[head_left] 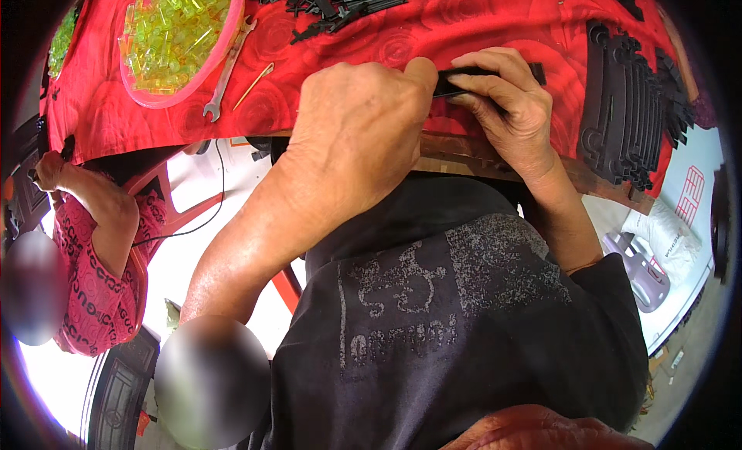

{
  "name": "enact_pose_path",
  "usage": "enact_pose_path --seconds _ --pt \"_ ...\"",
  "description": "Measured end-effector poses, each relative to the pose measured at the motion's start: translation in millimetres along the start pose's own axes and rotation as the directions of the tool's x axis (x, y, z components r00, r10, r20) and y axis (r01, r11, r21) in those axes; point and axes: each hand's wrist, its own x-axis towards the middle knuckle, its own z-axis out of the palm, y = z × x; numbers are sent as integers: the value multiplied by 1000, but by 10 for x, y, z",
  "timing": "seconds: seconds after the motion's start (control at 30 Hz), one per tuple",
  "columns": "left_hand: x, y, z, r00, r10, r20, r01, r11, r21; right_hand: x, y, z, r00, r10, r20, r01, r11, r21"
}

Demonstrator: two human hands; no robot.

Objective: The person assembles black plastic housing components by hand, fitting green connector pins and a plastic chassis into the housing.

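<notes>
Just over the near edge of the desk [270,44], spread with red rose-patterned cloth, the left hand [363,125] is curled closed at one end of a black strip [446,85], its fingertips hidden, while the right hand [510,102] pinches the rest. Farther in lie a wrench [230,69], a pink basin [158,103] of yellow-green pieces, rows of black strips [626,110] and a black heap [340,8]. Left of the desk, apparently seated, is a person in pink [97,288].

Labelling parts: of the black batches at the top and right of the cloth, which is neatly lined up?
The right-hand batch, its long pieces side by side; the top batch is a jumbled heap.
</notes>
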Motion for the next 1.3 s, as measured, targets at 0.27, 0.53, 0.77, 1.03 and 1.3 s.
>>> enact_pose_path --seconds 0.27,0.53,0.77,1.03,1.3 --pt "-81 1 16 981 -146 -127 115 968 -222 -8 -15 -8 1000 1 -5 -1 1000 1" --pt "-36 -14 86 983 -136 -123 110 974 -198 -4 -14 -9 1000 -12 3 13 1000 -23" --pt "-37 3 78 984 -133 -117 110 976 -189 -6 -10 -15 1000 -9 2 9 1000 -1" --pt "-6 49 44 989 -137 -64 128 983 -132 -15 3 -11 1000 0 3 0 1000 7" --pt "1 75 43 985 -167 -49 160 979 -127 -21 0 -18 1000 6 9 -6 1000 20"
